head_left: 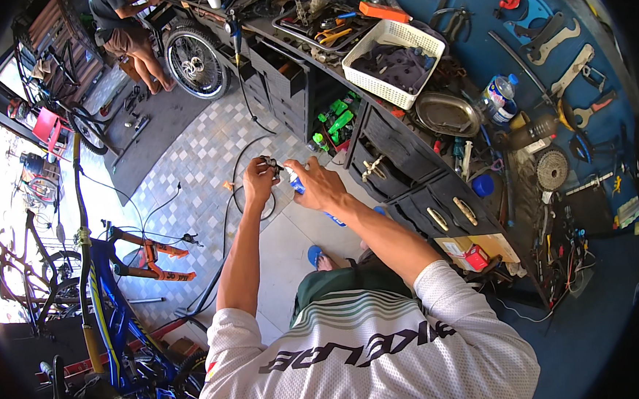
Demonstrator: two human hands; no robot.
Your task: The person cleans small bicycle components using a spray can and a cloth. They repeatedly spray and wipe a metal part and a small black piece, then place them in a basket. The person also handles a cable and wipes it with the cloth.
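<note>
In front of my body, my left hand [258,181] pinches a small dark metal part [270,161] at its fingertips. I cannot make out what kind of part it is. Close beside it, my right hand [320,186] is wrapped round a blue and white spray can [298,184], its top turned toward the part. Most of the can is hidden behind my fingers and palm. Both hands are held up above the floor, close together but apart.
On the right, a cluttered workbench holds a white basket [355,67], a metal tray [447,113] and a plastic bottle [502,95]; wrenches [555,42] hang behind. A blue bicycle frame [107,285] with an orange fork [151,259] stands left. A black hose [227,238] crosses the floor. Another person [128,35] stands far left.
</note>
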